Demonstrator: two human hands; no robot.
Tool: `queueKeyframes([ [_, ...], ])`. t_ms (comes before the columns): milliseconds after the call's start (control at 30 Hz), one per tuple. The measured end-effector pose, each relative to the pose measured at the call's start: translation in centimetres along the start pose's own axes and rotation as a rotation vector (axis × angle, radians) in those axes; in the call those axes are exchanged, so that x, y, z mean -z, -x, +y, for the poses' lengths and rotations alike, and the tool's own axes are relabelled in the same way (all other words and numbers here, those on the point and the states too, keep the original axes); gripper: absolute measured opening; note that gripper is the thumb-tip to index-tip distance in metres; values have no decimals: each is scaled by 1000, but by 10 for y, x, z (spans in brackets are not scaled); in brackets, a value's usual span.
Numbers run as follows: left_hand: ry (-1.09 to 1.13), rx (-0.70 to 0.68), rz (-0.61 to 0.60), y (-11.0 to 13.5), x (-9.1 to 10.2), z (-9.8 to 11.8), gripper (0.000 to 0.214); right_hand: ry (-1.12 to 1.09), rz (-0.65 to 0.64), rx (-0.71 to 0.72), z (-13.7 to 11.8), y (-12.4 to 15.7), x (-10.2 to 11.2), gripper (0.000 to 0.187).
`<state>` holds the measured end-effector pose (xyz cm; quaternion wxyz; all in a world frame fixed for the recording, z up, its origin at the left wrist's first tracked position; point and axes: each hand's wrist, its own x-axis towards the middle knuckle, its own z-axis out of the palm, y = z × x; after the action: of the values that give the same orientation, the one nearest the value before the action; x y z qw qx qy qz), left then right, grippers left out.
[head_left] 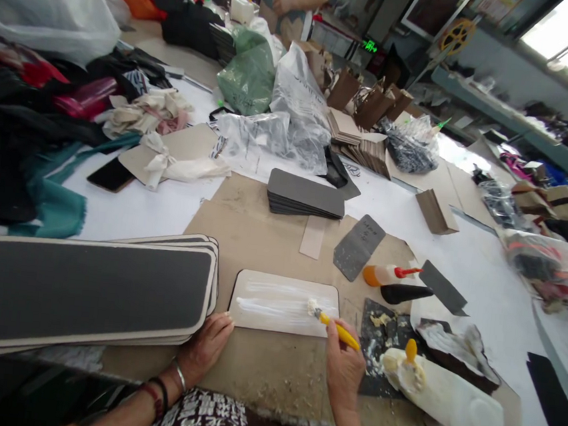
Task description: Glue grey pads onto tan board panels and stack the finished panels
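Note:
A beige panel [274, 314] with a thin dark edge and rounded corners lies flat before me, streaked lengthwise with white wet-looking glue. My right hand [344, 363] grips the yellow handle of a brush [343, 332], its white-loaded bristles touching the panel near the right end. My left hand [209, 340] rests with fingers stretched at the panel's lower left corner, holding nothing. Left of it is a stack of larger grey panels with pale borders [85, 294]. At the right lies a white plastic glue bottle [452, 393] on its side, with a yellow piece standing in its opening.
Behind the panel sit a stack of dark grey boards [306, 192] and a marked grey template [360, 247]. A red-tipped bottle [388, 275] and a black bottle [404, 293] lie to the right. Plastic bags [294, 107] and fabric crowd the back; a person [294, 3] stands beyond.

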<state>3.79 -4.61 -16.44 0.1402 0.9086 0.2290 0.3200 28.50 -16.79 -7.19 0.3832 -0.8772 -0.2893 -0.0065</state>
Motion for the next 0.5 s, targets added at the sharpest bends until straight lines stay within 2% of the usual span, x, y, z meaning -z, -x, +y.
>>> queueKeyframes([
  [167,86,105,-63,6,-7,0,28,-394,-208,-54,-55,0,-56,28],
  [267,71,107,-59,4,-9,1,25,-436,-259,-15,-68,-1,-75,27],
  [367,-29,67,3,-3,-7,3,18,-325,-212,24,-53,-12,-67,29],
  [500,-72,34,36,-12,-3,6,16,-92,-63,-31,-8,-38,-30,39],
])
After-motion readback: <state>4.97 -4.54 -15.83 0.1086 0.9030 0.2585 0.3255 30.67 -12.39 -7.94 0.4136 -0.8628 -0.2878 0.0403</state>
